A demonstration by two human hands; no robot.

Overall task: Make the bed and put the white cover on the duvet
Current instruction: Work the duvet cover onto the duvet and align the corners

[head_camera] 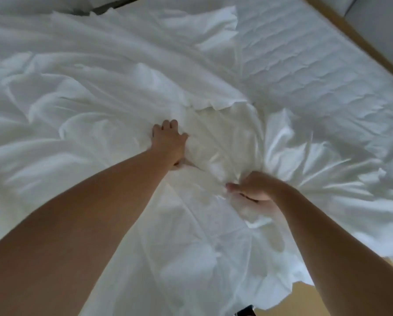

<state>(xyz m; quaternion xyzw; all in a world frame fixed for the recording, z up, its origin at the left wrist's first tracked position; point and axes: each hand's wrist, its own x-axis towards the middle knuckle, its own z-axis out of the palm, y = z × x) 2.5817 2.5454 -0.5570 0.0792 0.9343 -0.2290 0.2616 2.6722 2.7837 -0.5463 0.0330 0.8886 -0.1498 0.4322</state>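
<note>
I see two bare hands over one bed (355, 39) with a wooden rim, left hand (169, 142) reaching forward, fingers curled into the one rumpled white cover (95, 92), right hand (256, 187) nearer, fingers clenched on its fold, one quilted layer (305, 65) far right

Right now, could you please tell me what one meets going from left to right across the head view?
Crumpled white cover → left hand gripping it → right hand pinching it → quilted white layer → wooden bed frame.
</note>
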